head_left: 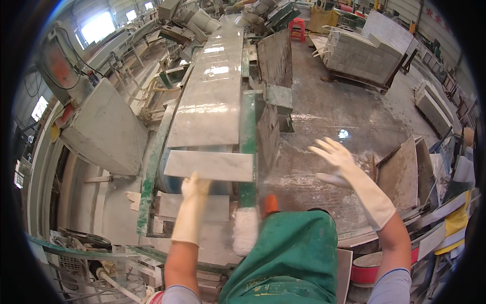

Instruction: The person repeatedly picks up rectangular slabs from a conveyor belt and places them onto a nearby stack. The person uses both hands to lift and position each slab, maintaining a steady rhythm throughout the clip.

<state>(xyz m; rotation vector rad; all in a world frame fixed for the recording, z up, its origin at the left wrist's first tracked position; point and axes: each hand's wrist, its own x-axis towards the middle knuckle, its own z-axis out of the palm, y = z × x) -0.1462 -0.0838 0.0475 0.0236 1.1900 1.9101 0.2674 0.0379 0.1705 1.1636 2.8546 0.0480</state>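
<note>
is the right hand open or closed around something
Open: the gloved right hand has its fingers spread in the air, with nothing held in them.

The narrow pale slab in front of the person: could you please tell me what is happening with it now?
A person in a green apron holds the narrow pale slab at its near edge with the gloved left hand. Beyond it, a long, wet, shiny slab lies along the green-framed machine; another pale piece lies nearer the person. The gloved right hand is empty and open, raised over the wet floor to the right.
</note>
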